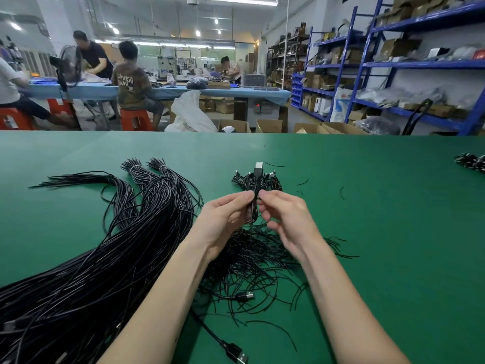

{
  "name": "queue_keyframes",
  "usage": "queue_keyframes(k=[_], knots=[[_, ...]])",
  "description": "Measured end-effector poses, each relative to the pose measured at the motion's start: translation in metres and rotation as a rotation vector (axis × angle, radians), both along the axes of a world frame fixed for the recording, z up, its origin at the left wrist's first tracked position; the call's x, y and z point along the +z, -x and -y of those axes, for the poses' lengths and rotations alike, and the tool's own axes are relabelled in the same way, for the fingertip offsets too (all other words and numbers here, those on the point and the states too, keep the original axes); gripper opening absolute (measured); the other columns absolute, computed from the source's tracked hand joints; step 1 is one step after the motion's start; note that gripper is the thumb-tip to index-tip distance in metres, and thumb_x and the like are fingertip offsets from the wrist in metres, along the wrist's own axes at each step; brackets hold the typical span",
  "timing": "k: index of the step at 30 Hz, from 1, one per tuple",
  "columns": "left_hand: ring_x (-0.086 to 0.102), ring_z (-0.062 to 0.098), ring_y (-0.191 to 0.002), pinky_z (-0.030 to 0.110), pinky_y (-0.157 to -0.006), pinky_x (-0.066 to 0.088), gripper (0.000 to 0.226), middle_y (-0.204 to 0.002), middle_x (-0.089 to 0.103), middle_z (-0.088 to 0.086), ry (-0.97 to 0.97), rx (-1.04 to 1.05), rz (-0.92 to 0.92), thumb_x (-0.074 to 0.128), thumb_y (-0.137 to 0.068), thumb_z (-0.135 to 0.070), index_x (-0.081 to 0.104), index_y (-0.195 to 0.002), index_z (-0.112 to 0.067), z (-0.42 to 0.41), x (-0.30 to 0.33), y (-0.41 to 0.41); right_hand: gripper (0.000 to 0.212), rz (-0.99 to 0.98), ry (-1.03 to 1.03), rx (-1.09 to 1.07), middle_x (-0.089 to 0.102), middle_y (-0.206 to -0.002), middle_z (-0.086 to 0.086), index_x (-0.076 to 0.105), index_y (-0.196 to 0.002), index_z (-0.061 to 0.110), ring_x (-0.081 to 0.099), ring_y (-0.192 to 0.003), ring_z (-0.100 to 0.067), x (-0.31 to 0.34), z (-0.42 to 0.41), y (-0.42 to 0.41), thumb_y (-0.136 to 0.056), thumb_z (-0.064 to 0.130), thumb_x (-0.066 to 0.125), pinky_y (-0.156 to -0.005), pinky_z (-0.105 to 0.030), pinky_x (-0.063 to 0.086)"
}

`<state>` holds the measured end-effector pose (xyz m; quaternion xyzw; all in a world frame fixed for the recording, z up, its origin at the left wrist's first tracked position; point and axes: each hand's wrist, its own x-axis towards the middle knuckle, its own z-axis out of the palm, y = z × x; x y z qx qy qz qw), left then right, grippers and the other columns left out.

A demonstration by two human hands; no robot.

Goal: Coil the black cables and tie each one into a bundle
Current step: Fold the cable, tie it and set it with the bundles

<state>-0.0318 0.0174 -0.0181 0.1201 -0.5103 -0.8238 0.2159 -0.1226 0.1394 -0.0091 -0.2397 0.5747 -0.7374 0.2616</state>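
USB plug (237,356) nearest | left hand (223,216) fingers pinch coiled cable (252,203) | right hand (284,214) fingers pinch it too

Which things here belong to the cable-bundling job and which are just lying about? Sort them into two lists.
Job:
left hand and right hand pinching the coiled cable
finished bundles
uncoiled cables
loose ties

Lying about:
cardboard boxes
white bag
blue shelving

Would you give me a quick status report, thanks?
Left hand and right hand both pinching coiled cable. Tie wires below. Nothing blocking.
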Motion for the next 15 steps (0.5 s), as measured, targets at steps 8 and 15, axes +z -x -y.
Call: queue_keyframes(k=[8,15], knots=[[0.067,0.011,-0.077,0.019,-0.077,0.055,0.033,-0.093,0.077,0.01,0.026,0.143,-0.014,0.082,-0.067,-0.02,0.079,-0.096,-0.004,-0.001,-0.003,0.004,0.005,-0.553,-0.11,-0.283,0.075,-0.078,0.011,0.078,-0.086,0.027,0.066,-0.056,-0.005,-0.003,0.0,0.004,-0.089,0.023,0.079,-0.05,-0.02,0.053],[0.063,0.01,-0.07,0.015,-0.065,0.054,0.031,-0.09,0.075,0.009,-0.09,0.136,-0.036,0.079,-0.071,-0.016,0.078,-0.098,-0.001,-0.002,-0.006,0.006,0.007,-0.927,-0.149,-0.307,0.075,-0.082,0.021,0.082,-0.092,0.026,0.069,-0.079,-0.001,-0.007,-0.003,0.009,-0.088,0.021,0.078,-0.06,-0.009,0.046]])
